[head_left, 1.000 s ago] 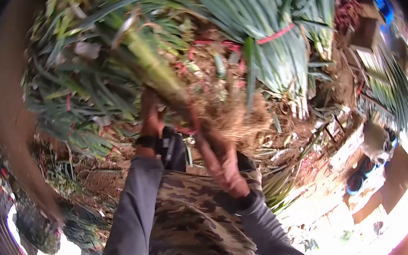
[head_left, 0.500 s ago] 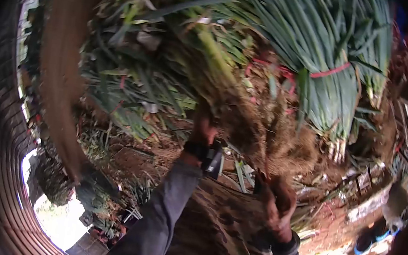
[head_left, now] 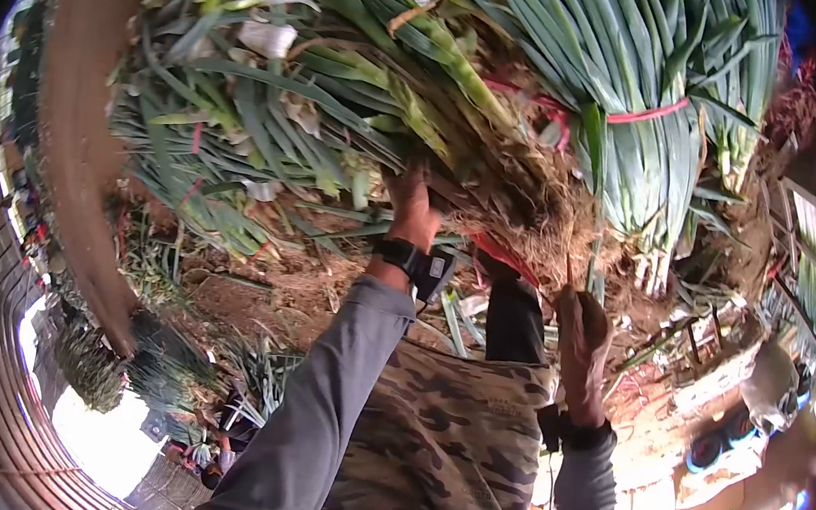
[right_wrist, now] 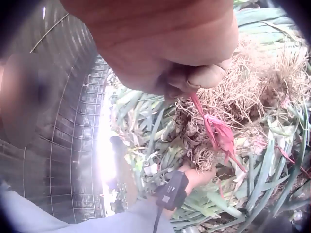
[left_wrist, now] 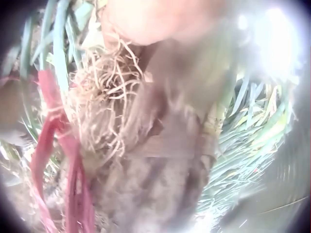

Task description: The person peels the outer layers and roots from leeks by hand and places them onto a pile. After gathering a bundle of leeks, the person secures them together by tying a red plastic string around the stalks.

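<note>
My left hand (head_left: 413, 210) grips a bunch of green onions (head_left: 480, 152) near its root end, with the fingers mostly hidden beneath the stems. Pale, tangled roots (left_wrist: 109, 97) hang from the bunch, and brown soil clings to them. My right hand (head_left: 582, 345) is to the right of the roots and pinches a red plastic strip (right_wrist: 221, 133) between thumb and fingertips. In the head view that red strip runs back from the right fingers toward the underside of the bunch. The left wrist view shows the strip doubled beside the roots.
Large green onions tied with a red band (head_left: 646, 111) lie behind on the right. Loose leaves and tied bunches (head_left: 209, 142) are heaped on the left. A brown post (head_left: 83, 147) rises at the left. Soil and trimmings (head_left: 272, 300) cover the ground.
The right hand has moved from close beside the bunch out to the right with the red strip. The left hand stays on the bunch, whose root end now rests higher, nearer the pile.
</note>
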`<state>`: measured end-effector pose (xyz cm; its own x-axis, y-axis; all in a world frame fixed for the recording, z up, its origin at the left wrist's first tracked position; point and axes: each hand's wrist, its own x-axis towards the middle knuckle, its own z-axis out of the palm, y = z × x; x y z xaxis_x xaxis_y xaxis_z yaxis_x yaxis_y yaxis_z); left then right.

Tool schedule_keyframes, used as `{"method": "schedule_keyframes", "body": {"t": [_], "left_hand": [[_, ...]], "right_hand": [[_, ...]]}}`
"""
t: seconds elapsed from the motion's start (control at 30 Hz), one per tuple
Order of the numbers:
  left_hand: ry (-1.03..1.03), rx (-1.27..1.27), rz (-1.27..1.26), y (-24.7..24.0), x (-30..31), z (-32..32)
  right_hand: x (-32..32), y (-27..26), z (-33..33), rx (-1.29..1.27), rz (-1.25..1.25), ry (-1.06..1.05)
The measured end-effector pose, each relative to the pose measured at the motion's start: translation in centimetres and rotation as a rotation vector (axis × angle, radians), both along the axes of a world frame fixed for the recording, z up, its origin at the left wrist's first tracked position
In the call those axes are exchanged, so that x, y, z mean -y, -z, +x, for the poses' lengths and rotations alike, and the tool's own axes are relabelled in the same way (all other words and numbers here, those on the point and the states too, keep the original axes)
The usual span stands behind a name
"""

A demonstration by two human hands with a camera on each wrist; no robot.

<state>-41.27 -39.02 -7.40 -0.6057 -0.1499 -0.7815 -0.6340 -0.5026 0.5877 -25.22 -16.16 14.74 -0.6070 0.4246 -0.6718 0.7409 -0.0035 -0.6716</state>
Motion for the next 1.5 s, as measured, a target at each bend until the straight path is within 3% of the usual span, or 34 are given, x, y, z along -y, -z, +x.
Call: {"method": "schedule_keyframes", "body": {"t": [0.03, 0.13, 0.27, 0.3, 0.43, 0.47, 0.53, 0.63, 0.7, 0.77, 0.87, 0.9, 1.03, 1.17, 1.3, 1.5], "left_hand": [[-0.036, 0.054, -0.014, -1.3, -0.7, -0.2], [-0.087, 0.049, -0.019, -2.7, -1.2, -0.3], [-0.095, 0.013, -0.082, -1.6, -0.8, -0.2], [-0.085, 0.041, -0.101, -1.3, -0.4, -0.1], [-0.052, 0.084, -0.072, -2.8, -0.5, 0.6], [-0.047, 0.092, -0.003, -3.6, -0.5, 0.5], [-0.032, 0.113, 0.131, -4.1, 0.0, 0.9], [0.010, 0.126, 0.335, -3.6, 0.9, 1.7], [0.089, 0.156, 0.292, -2.7, 1.0, 3.4], [0.149, 0.079, 0.420, -2.4, 0.9, 4.9], [0.055, 0.065, 0.541, -3.7, -0.4, 4.2], [-0.069, 0.016, 0.772, -2.0, 0.0, 5.3], [-0.174, 0.049, 0.711, -5.9, -1.8, 3.6], [-0.012, 0.054, 0.584, -12.0, -1.8, 2.8], [-0.017, 0.015, 0.422, -15.8, -1.7, 3.9], [-0.068, 0.118, 0.508, -15.4, -4.7, 8.8]], "right_hand": [[0.1, 0.9, 0.4, -0.204, 0.186, -0.146], [0.0, 1.3, 0.3, 0.123, 0.092, -0.107], [-0.7, 3.2, 0.4, 0.109, 0.259, -0.217], [-1.0, 2.5, -0.9, 0.218, 0.192, -0.178], [1.1, 1.1, -0.7, 0.161, 0.102, -0.126], [1.5, 1.2, 0.3, -0.081, 0.285, -0.327], [2.7, -0.8, -0.4, 0.098, 0.128, -0.205], [4.1, -1.8, -0.6, -0.062, 0.282, -0.328], [5.0, -2.0, -0.4, -0.031, 0.249, -0.239], [6.1, -2.9, -0.6, 0.032, 0.223, -0.200], [7.1, -3.9, -0.2, -0.004, 0.281, -0.372], [7.5, -3.8, 0.7, 0.043, 0.250, -0.315], [7.4, -4.8, 1.6, -0.062, 0.359, -0.337], [6.0, -7.8, 2.3, -0.135, 0.345, -0.474], [5.5, -10.3, 3.1, -0.223, 0.325, -0.548], [0.5, -12.8, 6.3, -0.164, 0.348, -0.494]]}}
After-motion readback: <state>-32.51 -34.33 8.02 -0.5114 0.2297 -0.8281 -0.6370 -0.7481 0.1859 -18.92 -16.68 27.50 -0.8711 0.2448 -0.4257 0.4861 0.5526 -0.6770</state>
